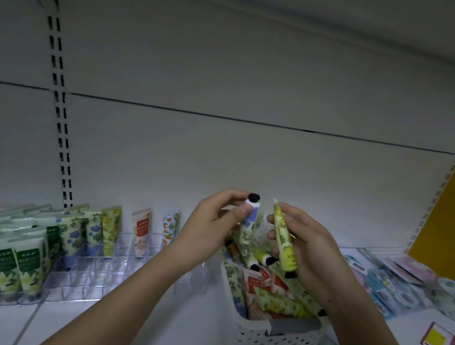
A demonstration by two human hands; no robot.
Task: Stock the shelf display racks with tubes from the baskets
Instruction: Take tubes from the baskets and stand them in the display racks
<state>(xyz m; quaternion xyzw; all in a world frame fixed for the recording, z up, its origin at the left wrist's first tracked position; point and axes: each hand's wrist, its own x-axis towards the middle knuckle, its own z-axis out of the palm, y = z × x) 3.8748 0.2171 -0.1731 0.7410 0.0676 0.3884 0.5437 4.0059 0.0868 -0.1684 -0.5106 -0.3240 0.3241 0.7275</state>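
A white shop shelf (174, 337) seen from above and in front, with a pale back panel behind it. Along the shelf's left end stands a clear display rack (83, 272), its left slots filled with upright tubes in green, red and floral prints, and its right slots mostly bare, with a few tubes (139, 230) standing at the back.

Right of the rack, near the middle of the shelf, the left hand (206, 228) is raised above a white perforated basket (275, 340). Its fingers are closed around a blue-and-green floral tube (249, 228), held cap up (the black cap pokes out just above the thumb and forefinger).

The basket sits just below and between both hands, near the shelf's front edge, and holds a loose heap of more tubes (270, 292) lying at all angles.

The right hand (306, 247) is just beside the left, also over the basket, gripping a yellow-green tube (283, 241) held cap down, its crimped end pointing up. The two held tubes are close together but apart.

Toward the shelf's right end lie flat sachets (389, 280) and a small red-and-yellow card (437, 342).
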